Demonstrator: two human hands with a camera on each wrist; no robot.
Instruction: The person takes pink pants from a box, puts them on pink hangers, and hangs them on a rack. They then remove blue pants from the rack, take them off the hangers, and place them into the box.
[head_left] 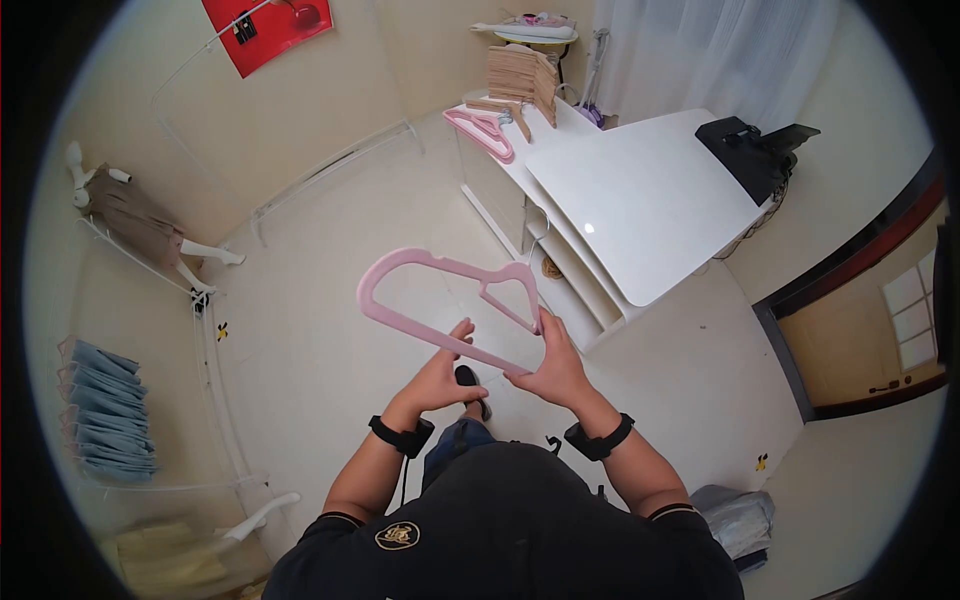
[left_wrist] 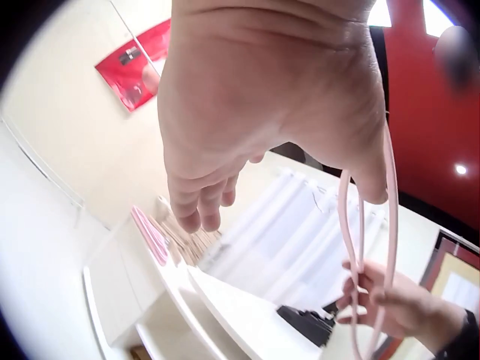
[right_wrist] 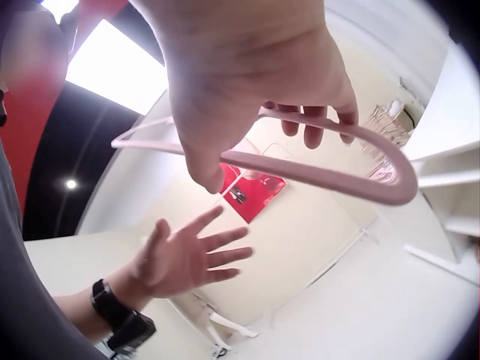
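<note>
A pink clothes hanger is held up in front of the body, its metal hook pointing toward the white counter. My right hand grips it near one end, with thumb and fingers on either side of the frame in the right wrist view. Beside the long bar, my left hand has its thumb and fingers extended. The right wrist view shows that left hand with spread fingers, apart from the hanger.
Ahead stands a white counter bearing pink hangers, a stack of wooden hangers and a black device. At left are blue garments on a rack and a mannequin's brown garment. A door is at right.
</note>
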